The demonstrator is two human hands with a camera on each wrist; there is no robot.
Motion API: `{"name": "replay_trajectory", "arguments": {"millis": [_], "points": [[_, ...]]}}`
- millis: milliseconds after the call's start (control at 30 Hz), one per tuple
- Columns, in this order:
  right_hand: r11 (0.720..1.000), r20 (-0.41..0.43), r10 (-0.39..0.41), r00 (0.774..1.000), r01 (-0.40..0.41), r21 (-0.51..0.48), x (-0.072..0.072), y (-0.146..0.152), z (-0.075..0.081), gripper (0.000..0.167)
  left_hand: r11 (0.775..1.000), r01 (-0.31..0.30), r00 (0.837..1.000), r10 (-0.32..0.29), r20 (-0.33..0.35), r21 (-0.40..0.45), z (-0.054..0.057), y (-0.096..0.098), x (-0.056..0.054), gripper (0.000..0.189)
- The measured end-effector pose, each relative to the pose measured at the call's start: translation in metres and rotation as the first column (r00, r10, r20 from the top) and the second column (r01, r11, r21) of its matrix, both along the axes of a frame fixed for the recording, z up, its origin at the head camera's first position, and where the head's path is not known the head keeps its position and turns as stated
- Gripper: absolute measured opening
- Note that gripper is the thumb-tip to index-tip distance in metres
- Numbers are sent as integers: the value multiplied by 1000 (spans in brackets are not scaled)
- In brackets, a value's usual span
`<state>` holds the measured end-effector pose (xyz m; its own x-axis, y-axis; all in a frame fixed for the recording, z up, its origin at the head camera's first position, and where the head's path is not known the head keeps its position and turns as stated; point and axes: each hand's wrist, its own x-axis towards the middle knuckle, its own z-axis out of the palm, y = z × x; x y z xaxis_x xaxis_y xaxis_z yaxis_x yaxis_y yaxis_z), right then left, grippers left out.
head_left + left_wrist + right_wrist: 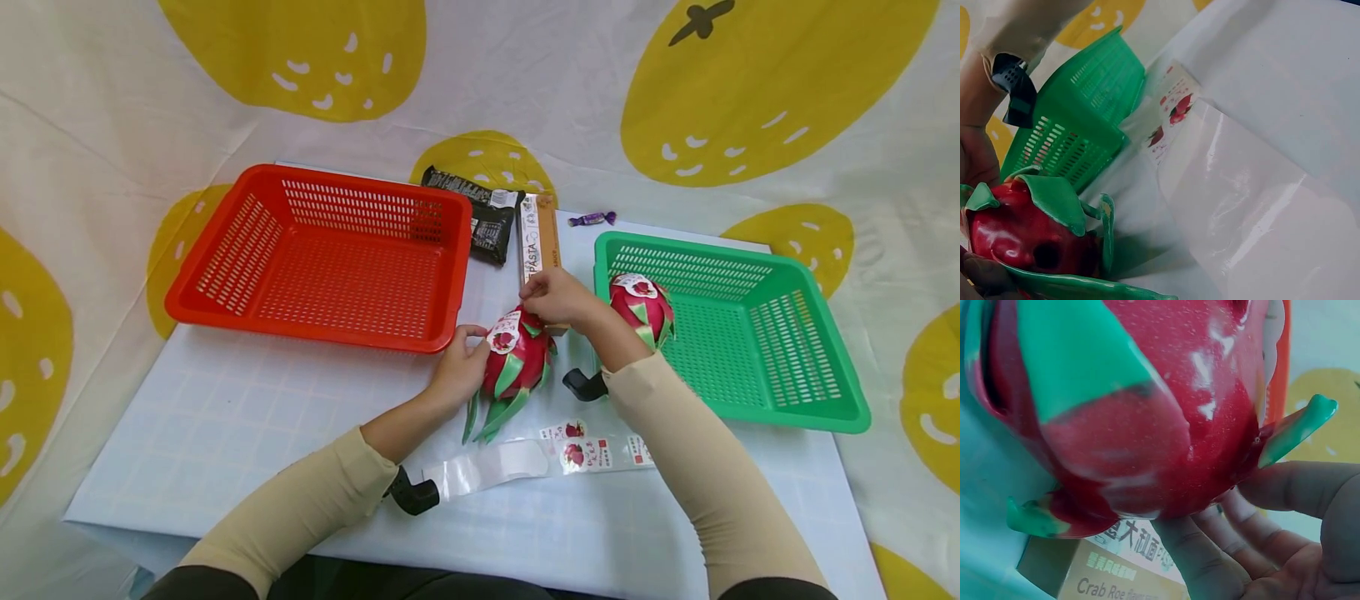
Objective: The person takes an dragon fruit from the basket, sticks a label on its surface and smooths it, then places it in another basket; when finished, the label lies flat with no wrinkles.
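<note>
A red dragon fruit with green leaf tips lies over the middle of the table, a white label on its upper left side. My left hand grips its left side; in the left wrist view only some fingers show at the fruit's edge. At the far end, my right hand holds the fruit, thumb and fingers curled at its tip, as the right wrist view shows. Below it lies a clear label strip with fruit pictures. A second labelled dragon fruit sits inside the green basket.
To the left stands a red basket. Behind the hands are a black packet, a pasta box and a small purple-wrapped sweet. The green basket's left wall is close to my right forearm. A patterned cloth hangs behind the table.
</note>
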<state>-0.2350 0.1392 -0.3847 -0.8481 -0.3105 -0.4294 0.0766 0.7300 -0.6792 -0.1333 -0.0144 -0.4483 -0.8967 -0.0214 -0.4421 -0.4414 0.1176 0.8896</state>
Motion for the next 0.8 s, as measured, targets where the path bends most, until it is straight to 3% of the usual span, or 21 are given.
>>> {"name": "replay_trajectory", "arguments": {"millis": [100,200,300,400,533,633,733,800], "points": [[999,11,-15,1000,15,37,5,-1,2,32,1000,-2,1000,2,1,3,1,-1,0,29],[996,42,-44,998,40,79,17,-2,5,55,1000,5,1000,-5,10,13,1,-2,1,30],[996,51,-87,995,86,19,34,-1,-1,74,1000,11,1000,-11,14,19,1,-2,1,31],[984,23,-151,988,153,-87,51,0,-14,81,1000,9,1000,-9,3,23,-1,-2,0,31],[939,30,-285,958,285,-194,70,-2,-30,90,999,4,1000,-4,-2,46,0,-3,1,31],[880,109,-379,919,395,-263,81,-2,-37,98,997,14,1000,-14,-2,76,1,-2,3,32],[833,192,-412,890,454,-316,90,0,-43,99,994,21,1000,-20,-6,105,0,-1,4,33],[811,216,-417,883,469,-350,94,0,-47,99,992,19,1000,-18,-12,122,-1,-1,4,33]]}}
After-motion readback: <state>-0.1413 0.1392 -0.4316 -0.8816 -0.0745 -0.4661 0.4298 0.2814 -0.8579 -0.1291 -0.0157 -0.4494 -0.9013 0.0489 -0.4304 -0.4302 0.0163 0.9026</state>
